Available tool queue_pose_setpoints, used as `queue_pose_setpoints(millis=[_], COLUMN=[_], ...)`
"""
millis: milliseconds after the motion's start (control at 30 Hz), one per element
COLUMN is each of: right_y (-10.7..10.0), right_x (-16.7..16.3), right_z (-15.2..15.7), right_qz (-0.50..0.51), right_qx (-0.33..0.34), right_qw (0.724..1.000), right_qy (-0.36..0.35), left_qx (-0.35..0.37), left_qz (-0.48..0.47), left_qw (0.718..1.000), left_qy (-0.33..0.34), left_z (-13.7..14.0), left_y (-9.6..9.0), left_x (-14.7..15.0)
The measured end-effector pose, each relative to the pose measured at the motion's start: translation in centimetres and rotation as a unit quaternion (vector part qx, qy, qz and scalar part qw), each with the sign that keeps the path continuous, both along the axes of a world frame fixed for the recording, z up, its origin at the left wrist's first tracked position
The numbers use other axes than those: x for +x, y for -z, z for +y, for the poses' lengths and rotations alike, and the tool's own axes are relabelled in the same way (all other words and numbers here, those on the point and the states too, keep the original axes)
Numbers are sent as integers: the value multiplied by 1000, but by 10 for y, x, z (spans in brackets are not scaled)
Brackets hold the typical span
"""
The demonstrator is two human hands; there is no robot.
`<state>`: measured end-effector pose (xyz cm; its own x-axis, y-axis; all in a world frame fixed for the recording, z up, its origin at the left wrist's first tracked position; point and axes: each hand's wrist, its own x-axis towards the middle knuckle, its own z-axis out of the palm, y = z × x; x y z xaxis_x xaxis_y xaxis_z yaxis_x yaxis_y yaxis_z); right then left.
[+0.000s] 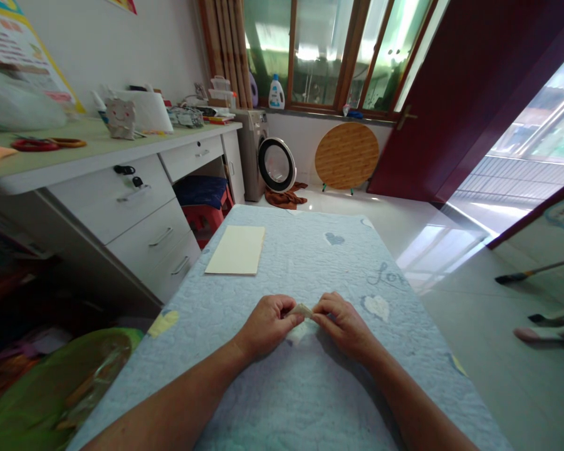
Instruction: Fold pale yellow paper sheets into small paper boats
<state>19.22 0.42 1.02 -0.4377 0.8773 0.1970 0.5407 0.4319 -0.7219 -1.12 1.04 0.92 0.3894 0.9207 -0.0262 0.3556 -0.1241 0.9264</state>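
Just above the cloth-covered table [286, 388], my left hand [271, 322] and my right hand [339, 322] meet around a small piece of folded paper [302, 309], pale cream in colour. Fingers and thumb of the left hand pinch its left end. On the other side, the right hand's fingertips grip the right end. Much of the paper is hidden by the fingers. Farther off to the left lies a stack of cream paper sheets [237, 250], flat on the cloth.
Left of the table stands a white desk [122, 156] with drawers, scissors [35, 144] on its top. A green basin [32, 401] sits low at the near left. Beyond are a washing machine [254, 156] with its door swung out and a round wooden tabletop [346, 155].
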Motion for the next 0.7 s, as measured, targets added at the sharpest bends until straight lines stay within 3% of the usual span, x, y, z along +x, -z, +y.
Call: queue_pose_setpoints(millis=[433,700], right_y=[-4,3], right_x=[3,-2], right_z=[0,-2], right_qz=[15,15], right_qx=[11,11], right_qw=[1000,1000], right_qy=[15,17], left_qx=[-20,39], left_qz=[-29,19], left_qw=[999,999], left_qy=[-1,-14], left_z=[4,3], left_y=[-2,-2], left_x=[-2,-4])
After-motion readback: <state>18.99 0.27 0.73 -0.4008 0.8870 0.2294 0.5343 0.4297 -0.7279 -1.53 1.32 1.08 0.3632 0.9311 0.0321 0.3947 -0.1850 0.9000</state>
